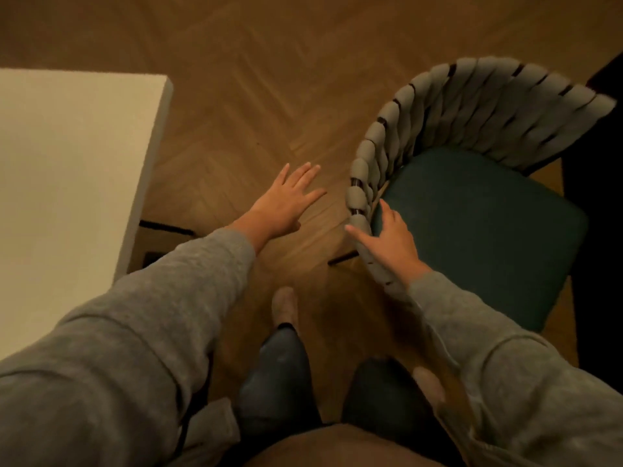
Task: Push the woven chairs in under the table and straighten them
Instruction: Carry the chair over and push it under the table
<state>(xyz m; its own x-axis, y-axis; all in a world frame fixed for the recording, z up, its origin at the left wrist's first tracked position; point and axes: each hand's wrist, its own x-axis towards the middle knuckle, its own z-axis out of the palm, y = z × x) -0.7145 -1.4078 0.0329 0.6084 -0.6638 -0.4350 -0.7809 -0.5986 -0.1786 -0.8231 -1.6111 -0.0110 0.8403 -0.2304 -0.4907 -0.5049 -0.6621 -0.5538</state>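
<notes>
A woven chair (472, 106) with a grey rope back and a dark green seat (478, 227) stands on the right, well away from the white table (67, 183) at the left. My right hand (387, 237) rests on the near end of the chair's woven rim, thumb stretched over the outer side and fingers on the seat side. My left hand (286, 200) hovers flat with straight fingers over the floor between table and chair, touching nothing.
Herringbone wood floor (269, 96) lies between the table and the chair. A dark table leg or base (165, 227) shows under the table's corner. My legs and feet (283, 308) stand in the gap. Dark furniture (603, 197) borders the far right.
</notes>
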